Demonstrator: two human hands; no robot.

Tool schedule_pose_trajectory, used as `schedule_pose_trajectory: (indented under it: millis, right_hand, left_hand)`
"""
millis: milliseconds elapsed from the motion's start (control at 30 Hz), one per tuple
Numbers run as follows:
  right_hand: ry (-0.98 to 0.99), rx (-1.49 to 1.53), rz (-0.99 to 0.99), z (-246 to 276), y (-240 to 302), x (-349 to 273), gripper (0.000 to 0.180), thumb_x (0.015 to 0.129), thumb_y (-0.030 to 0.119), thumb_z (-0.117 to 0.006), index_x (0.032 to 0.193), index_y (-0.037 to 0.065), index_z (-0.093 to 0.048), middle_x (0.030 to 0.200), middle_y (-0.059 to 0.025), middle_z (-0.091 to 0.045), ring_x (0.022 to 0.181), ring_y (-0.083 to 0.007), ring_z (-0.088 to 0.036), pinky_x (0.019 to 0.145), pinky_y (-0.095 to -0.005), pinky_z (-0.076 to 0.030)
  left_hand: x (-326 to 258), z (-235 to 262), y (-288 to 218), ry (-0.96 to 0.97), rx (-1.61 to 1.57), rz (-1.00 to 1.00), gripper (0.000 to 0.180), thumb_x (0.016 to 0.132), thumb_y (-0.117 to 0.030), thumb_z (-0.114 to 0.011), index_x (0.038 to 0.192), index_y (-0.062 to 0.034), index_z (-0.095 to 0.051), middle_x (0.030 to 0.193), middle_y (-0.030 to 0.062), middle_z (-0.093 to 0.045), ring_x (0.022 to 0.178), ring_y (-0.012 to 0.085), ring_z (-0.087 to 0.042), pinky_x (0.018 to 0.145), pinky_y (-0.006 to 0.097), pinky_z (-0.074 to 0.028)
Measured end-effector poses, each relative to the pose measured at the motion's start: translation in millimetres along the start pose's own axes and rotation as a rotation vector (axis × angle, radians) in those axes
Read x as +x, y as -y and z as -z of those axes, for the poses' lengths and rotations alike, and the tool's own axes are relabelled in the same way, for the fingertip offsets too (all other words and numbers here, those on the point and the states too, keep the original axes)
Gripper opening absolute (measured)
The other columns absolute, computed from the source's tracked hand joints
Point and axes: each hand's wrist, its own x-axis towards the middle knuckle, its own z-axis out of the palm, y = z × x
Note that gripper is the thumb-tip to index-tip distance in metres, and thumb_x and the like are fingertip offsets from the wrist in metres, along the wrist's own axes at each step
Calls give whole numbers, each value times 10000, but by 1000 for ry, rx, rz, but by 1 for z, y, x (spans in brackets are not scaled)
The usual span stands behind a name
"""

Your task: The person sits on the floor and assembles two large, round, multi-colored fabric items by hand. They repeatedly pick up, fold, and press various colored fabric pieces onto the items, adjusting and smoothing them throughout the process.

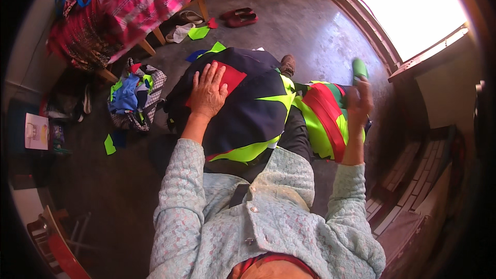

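Observation:
My left hand [207, 91] lies flat with fingers extended on a red cloth piece [233, 76]. That piece rests on a large navy fabric bundle [243, 108] with bright yellow-green parts, spread over my lap. My right hand [359, 101] is raised over a second pile of cloth [323, 116], yellow-green with a wide red strip and some dark green. Motion smears its fingers, so their grip is unclear. Just beyond the fingertips shows a green rounded object [359, 68], perhaps a slipper; whether the hand touches it I cannot tell.
On the floor to the left sits a checked cloth bag [151, 78] stuffed with coloured scraps. Loose yellow-green scraps [109, 144] lie nearby. Dark red shoes [241, 17] stand beyond, beside a bed with a pink checked cover [155, 0]. A bright doorway [413, 10] opens at the far right.

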Motion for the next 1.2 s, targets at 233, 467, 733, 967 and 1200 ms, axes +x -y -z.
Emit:
schedule_pose_trajectory:
  millis: [233, 467, 733, 967, 1200]
  right_hand:
    - [878, -17, 395, -110, 38, -56, 318, 854, 358, -678, 921, 76, -545, 1424, -169, -457, 1370, -333, -383, 1099, -489, -305]
    - [753, 43, 175, -113, 36, -84, 458, 862, 464, -642, 1121, 95, -561, 1490, -162, -386, 1416, -321, -316, 1154, -482, -200]
    - [707, -168, 317, -134, 65, -100, 710, 836, 603, -578, 1422, 218, -472, 1550, -114, -318, 1446, -279, -269, 1160, -524, -96]
    - [745, -130, 349, -140, 60, -102, 717, 846, 597, -569, 1455, 247, -425, 1547, -95, -327, 1438, -262, -285, 1162, -546, -85]
    - [703, -56, 350, -138, 52, -103, 680, 881, 577, -551, 1451, 225, -431, 1539, -90, -340, 1432, -263, -299, 1167, -521, -104]
  left_hand:
    - [-1, -1, 0, -23, -12, 3, 549, 881, -292, -581, 1395, -133, -470, 1482, 106, -416, 1373, 284, -380, 1122, 520, -283]
    - [-3, 4, -2, -50, -93, 21, 662, 871, -251, -607, 1482, -203, -356, 1501, 95, -382, 1378, 293, -372, 1107, 539, -295]
    - [3, 11, -9, -5, -87, -104, 565, 907, -237, -570, 1448, -302, -423, 1534, 60, -340, 1417, 284, -317, 1106, 541, -282]
    - [2, 8, -3, 89, 16, -155, 434, 948, -430, -507, 1359, -297, -548, 1528, 37, -365, 1424, 269, -302, 1129, 561, -223]
    - [5, 10, -5, 136, 2, -147, 437, 964, -460, -467, 1368, -307, -538, 1534, 22, -354, 1434, 258, -285, 1150, 546, -183]
